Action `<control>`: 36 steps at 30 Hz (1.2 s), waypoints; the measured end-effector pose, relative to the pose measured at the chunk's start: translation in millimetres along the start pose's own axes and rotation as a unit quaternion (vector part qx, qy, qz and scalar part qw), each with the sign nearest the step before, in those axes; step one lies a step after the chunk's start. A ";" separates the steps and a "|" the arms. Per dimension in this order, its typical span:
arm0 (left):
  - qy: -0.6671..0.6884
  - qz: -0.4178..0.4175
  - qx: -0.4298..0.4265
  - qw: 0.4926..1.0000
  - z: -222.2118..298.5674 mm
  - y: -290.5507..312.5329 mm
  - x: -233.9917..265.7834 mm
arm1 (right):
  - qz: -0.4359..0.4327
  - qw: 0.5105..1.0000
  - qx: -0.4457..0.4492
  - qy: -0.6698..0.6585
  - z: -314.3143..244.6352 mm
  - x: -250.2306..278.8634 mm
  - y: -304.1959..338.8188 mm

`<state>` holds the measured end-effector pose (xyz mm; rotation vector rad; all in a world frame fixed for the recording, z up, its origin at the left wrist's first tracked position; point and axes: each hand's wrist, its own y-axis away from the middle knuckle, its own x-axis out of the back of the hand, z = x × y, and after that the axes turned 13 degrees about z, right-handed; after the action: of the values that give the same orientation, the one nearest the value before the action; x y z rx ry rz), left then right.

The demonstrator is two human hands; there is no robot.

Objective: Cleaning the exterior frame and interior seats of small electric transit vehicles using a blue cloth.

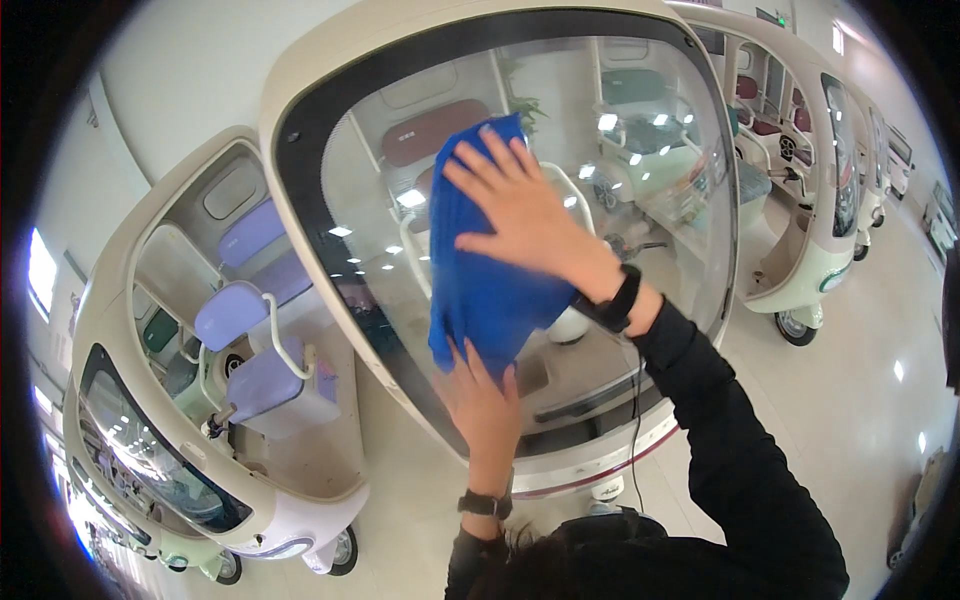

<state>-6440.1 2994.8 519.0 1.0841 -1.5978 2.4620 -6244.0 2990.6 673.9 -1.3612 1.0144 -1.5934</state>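
A blue cloth [485, 300] lies spread against the large curved windshield [375, 290] of a cream three-wheeled vehicle. My right hand [530, 218] rests flat on the cloth's upper part, fingers spread and palm pressing it to the glass. Lower down, my left hand [482, 398] has its fingers stretched out at the cloth's bottom edge, touching it; whether the fingertips pinch any fabric cannot be told. Both wrists wear dark bands, and a thin black cable [636, 430] hangs from the right one. Through the glass show seats, white rails and bright light reflections.
To the left stands a similar vehicle with purple seats [232, 315], its front window close by. More such vehicles [815, 200] line up on the right, one with a green seat inside. The pale floor [790, 420] is glossy, and a dark object [920, 510] lies at the right rim.
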 end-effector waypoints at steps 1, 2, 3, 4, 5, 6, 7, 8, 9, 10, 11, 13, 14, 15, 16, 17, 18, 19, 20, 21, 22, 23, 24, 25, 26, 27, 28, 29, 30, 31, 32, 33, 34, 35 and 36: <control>-0.007 -0.016 0.010 1.000 -11.3 9.5 3.5 | -0.001 1.000 0.003 -0.019 -17.6 -8.0 2.1; -0.016 -0.032 0.026 0.999 -22.7 19.0 6.5 | -0.003 0.999 0.001 -0.036 -34.7 -16.0 5.5; -0.026 -0.030 0.026 0.999 -33.9 28.9 9.0 | -0.007 0.998 0.002 -0.058 -50.6 -23.0 10.9; -0.030 -0.074 0.060 0.995 -44.4 39.3 10.6 | -0.029 0.998 0.005 -0.062 -66.7 -30.3 17.5; -0.035 -0.075 0.058 0.995 -53.3 51.0 11.8 | -0.038 0.997 0.008 -0.071 -82.3 -37.4 24.8; -0.051 -0.094 0.069 0.992 -61.3 63.7 12.7 | -0.052 0.995 0.014 -0.081 -96.0 -43.0 33.0; -0.068 -0.104 0.070 0.990 -68.7 76.6 13.3 | -0.064 0.994 0.018 -0.091 -108.5 -47.9 41.6; -0.072 -0.115 0.075 0.988 -74.5 89.7 13.1 | -0.081 0.991 0.014 -0.101 -120.8 -53.1 49.4; -0.069 -0.125 0.061 0.988 -78.2 103.3 12.8 | -0.096 0.989 0.006 -0.110 -132.3 -57.4 57.4; -0.066 -0.135 0.047 0.988 -81.5 116.2 12.5 | -0.112 0.987 0.015 -0.114 -142.9 -60.5 65.8; -0.069 -0.137 0.042 0.987 -84.2 128.2 12.6 | -0.134 0.985 0.018 -0.107 -151.9 -63.1 73.4; -0.051 -0.210 0.055 0.975 -90.1 146.6 14.0 | -0.149 0.983 0.012 -0.109 -166.2 -65.9 87.5; -0.053 -0.185 0.032 0.981 -95.3 151.7 16.4 | -0.196 0.974 0.006 -0.112 -168.7 -66.3 92.5; -0.015 -0.191 0.063 0.979 -97.7 155.5 18.8 | -0.170 0.980 0.002 -0.104 -168.7 -66.1 96.4; 0.024 -0.198 0.094 0.975 -99.5 156.7 21.3 | -0.170 0.976 -0.003 -0.137 -167.8 -65.0 98.6; 0.026 -0.201 0.090 0.975 -100.8 155.2 24.0 | -0.181 0.971 -0.017 -0.156 -163.8 -62.6 99.4; 0.052 -0.194 0.112 0.973 -101.5 151.1 26.5 | -0.170 0.971 -0.014 -0.168 -159.8 -59.8 98.2; 0.081 -0.173 0.126 0.973 -101.9 144.4 28.8 | -0.153 0.976 -0.016 -0.152 -154.3 -56.1 95.0; 0.076 -0.191 0.129 0.970 -101.8 135.1 30.5 | -0.167 0.977 -0.022 -0.132 -148.1 -52.2 90.0; 0.090 -0.159 0.111 0.977 -100.2 124.8 31.5 | -0.137 0.981 -0.020 -0.134 -142.4 -47.3 84.2; 0.104 -0.136 0.105 0.980 -95.0 115.3 31.9 | -0.114 0.989 -0.043 -0.090 -133.7 -39.6 79.2; 0.104 -0.131 0.104 0.980 -89.7 105.5 32.5 | -0.072 0.994 -0.060 -0.052 -125.0 -32.0 74.2; 0.121 -0.117 0.079 0.983 -85.8 93.6 32.2 | -0.081 0.993 -0.080 -0.030 -113.8 -25.4 67.7; 0.136 -0.093 0.044 0.985 -80.5 81.1 31.2 | -0.051 0.994 -0.092 -0.014 -100.4 -18.4 61.8; 0.135 -0.104 0.056 0.984 -73.9 69.2 30.1 | -0.050 0.992 -0.114 0.010 -87.0 -10.8 58.1; 0.135 -0.105 0.024 0.985 -66.9 58.0 28.0 | -0.021 0.991 -0.126 0.032 -73.0 -2.6 57.2; 0.142 -0.089 -0.018 0.986 -58.4 49.2 25.2 | -0.035 0.990 -0.132 0.030 -58.6 5.2 58.2; 0.137 -0.105 -0.007 0.985 -47.8 42.2 21.2 | -0.009 0.984 -0.169 0.051 -42.9 13.8 60.9; 0.140 -0.096 -0.036 0.985 -37.0 36.5 16.2 | 0.031 0.978 -0.192 0.074 -28.2 22.9 65.5; 0.141 -0.085 -0.064 0.984 -26.2 33.3 12.0 | 0.026 0.973 -0.214 0.075 -14.2 33.6 72.2; 0.143 -0.083 -0.062 0.984 -15.1 33.1 8.0 | 0.021 0.970 -0.226 0.086 -3.7 42.0 80.9; 0.145 -0.081 -0.064 0.984 -3.1 35.5 3.0 | 0.008 0.964 -0.247 0.099 4.4 49.6 91.6; 0.145 -0.077 -0.070 0.984 7.3 40.0 -2.1 | 0.014 0.967 -0.235 0.096 11.4 57.1 104.5; 0.146 -0.080 -0.064 0.984 14.9 46.7 -6.5 | 0.002 0.962 -0.255 0.093 16.1 63.9 119.7; 0.151 -0.100 -0.068 0.981 21.3 54.8 -10.7 | -0.011 0.957 -0.275 0.091 20.5 70.4 136.0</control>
<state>-6440.5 2955.0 474.4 0.7664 -1.4613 2.2234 -6222.3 2873.8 575.1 -1.6030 1.6481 -1.5341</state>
